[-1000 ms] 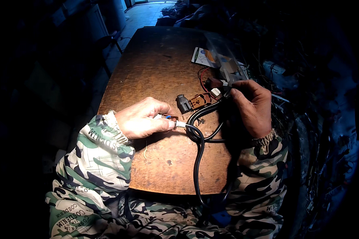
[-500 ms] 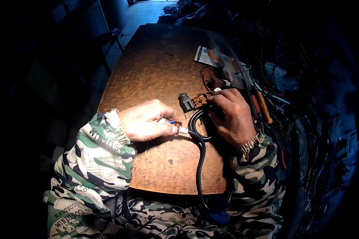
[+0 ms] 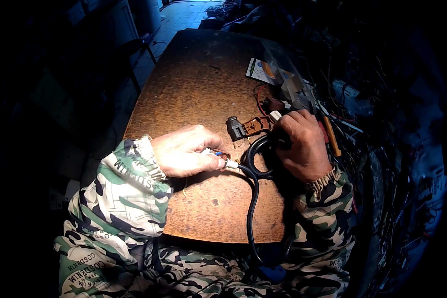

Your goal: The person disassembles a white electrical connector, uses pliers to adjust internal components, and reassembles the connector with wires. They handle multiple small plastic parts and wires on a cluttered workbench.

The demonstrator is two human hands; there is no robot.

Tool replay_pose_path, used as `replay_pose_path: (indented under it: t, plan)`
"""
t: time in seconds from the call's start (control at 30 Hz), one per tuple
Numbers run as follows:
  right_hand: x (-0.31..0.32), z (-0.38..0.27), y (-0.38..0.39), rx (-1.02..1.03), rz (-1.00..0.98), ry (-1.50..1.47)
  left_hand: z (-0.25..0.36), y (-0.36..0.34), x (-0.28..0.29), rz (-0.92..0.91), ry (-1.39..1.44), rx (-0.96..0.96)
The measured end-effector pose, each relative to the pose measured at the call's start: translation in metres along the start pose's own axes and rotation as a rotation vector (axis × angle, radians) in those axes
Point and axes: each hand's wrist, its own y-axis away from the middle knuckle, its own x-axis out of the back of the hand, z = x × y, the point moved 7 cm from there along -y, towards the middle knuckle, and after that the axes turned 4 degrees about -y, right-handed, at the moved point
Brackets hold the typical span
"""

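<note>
Pinched between thumb and fingers of my left hand [image 3: 186, 151] is the end of a black cable [image 3: 253, 198], with a pale sleeve [image 3: 232, 165] and small wires, one of them blue, showing at the fingertips. The cable loops on the table, then hangs over the near edge. My right hand [image 3: 304, 146] is closed at the right side of the loop; its fingertips lie in shadow, so what they hold is hidden. Just beyond the loop lie a black plug housing [image 3: 236, 129] and an open brown plug part [image 3: 258, 125], touching each other.
The wooden table [image 3: 184, 99] carries a clear plastic box [image 3: 295, 87], a white card [image 3: 260, 70] and a thin red wire [image 3: 257, 97] at the right. An orange-handled tool [image 3: 332, 136] lies by the right edge. Beyond that edge is dark clutter. A chair [image 3: 134, 54] stands left.
My right hand has moved off the brown plug part, toward the right and down to the cable loop. My left hand still pinches the cable end. The view has shifted slightly.
</note>
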Motion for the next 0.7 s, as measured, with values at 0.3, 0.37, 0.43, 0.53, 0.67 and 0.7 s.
replay_pose_path:
  t: [0.3, 0.37, 0.43, 0.53, 0.67, 0.7]
  plan:
    - [0.008, 0.004, 0.004, -0.1, -0.199, 0.131, -0.003, 0.001, -0.002, 0.015, -0.002, -0.101]
    - [0.008, 0.006, 0.004, -0.106, -0.223, 0.154, -0.001, 0.002, 0.0, -0.007, -0.026, -0.056]
    - [0.011, 0.007, 0.008, -0.117, -0.242, 0.179, 0.002, 0.001, 0.001, -0.015, -0.012, -0.085]
    - [0.01, 0.01, 0.01, -0.092, -0.283, 0.125, 0.001, 0.004, 0.0, -0.021, 0.021, -0.077]
    - [0.014, 0.007, 0.007, -0.118, -0.247, 0.113, 0.001, 0.002, -0.001, -0.019, -0.001, -0.077]
    - [0.008, 0.008, 0.005, -0.12, -0.17, 0.145, 0.002, 0.001, -0.001, -0.019, 0.0, -0.082]
